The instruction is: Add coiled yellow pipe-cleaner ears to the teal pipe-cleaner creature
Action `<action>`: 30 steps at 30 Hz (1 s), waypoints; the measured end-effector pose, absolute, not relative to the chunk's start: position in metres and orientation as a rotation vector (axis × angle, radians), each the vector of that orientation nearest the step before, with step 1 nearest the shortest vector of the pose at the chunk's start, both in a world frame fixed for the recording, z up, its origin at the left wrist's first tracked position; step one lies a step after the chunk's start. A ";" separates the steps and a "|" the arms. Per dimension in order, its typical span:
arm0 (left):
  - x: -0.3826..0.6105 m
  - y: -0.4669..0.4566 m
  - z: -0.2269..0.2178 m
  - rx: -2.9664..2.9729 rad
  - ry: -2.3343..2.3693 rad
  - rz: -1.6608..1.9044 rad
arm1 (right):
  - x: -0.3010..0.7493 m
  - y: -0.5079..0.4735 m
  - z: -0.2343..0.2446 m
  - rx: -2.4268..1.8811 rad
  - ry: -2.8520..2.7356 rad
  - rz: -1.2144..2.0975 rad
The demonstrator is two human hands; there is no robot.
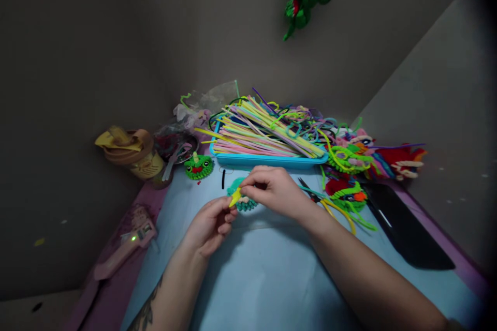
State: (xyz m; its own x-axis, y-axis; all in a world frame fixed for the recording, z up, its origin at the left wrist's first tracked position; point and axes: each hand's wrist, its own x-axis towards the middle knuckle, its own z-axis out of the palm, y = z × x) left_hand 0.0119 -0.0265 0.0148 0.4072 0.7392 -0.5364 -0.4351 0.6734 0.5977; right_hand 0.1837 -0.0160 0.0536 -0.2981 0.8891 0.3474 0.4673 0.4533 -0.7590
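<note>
Between my two hands is a small yellow pipe cleaner piece, pinched at its lower end by my left hand and at its upper end by my right hand. Both hands are closed at the fingertips. Just behind them, a teal fuzzy pipe cleaner figure lies on the blue mat, partly covered by my right hand. A short black strip lies beyond my left hand. Further left sits a green fuzzy head with eyes and a red mouth.
A blue tray heaped with pipe cleaners stands at the back. Yellow-handled scissors, colourful fuzzy figures and a black flat object are on the right. On the left are a glue gun with a green light and a lidded cup.
</note>
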 end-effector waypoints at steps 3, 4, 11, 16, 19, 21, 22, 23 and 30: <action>0.011 -0.026 0.016 0.341 0.846 0.749 | 0.184 -0.016 0.056 -1.153 -1.858 0.711; 0.010 -0.025 0.016 0.312 0.830 0.738 | 0.185 -0.016 0.057 -1.159 -1.841 0.716; 0.004 -0.025 0.016 0.150 0.630 0.675 | 0.177 -0.022 0.061 -1.213 -1.807 0.801; 0.003 -0.026 0.015 0.192 0.594 0.693 | 0.166 -0.024 0.055 -1.178 -1.534 1.273; 0.004 -0.028 0.015 0.246 0.608 0.727 | 0.163 -0.024 0.051 -1.075 -1.357 1.530; 0.005 -0.029 0.016 0.282 0.625 0.755 | 0.162 -0.025 0.049 -1.048 -1.301 1.588; 0.005 -0.029 0.016 0.297 0.634 0.766 | 0.162 -0.025 0.049 -1.049 -1.283 1.596; 0.005 -0.029 0.016 0.309 0.644 0.773 | 0.162 -0.025 0.048 -1.056 -1.268 1.602; 0.009 -0.027 0.016 0.381 0.739 0.832 | 0.163 -0.022 0.043 -1.136 -1.308 1.522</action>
State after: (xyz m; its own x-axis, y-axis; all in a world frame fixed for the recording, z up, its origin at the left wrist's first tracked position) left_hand 0.0086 -0.0274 0.0159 0.4490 0.7780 -0.4394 -0.5275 0.6277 0.5724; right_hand 0.1626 -0.0222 0.0432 -0.2653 0.9563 -0.1226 -0.0226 -0.1333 -0.9908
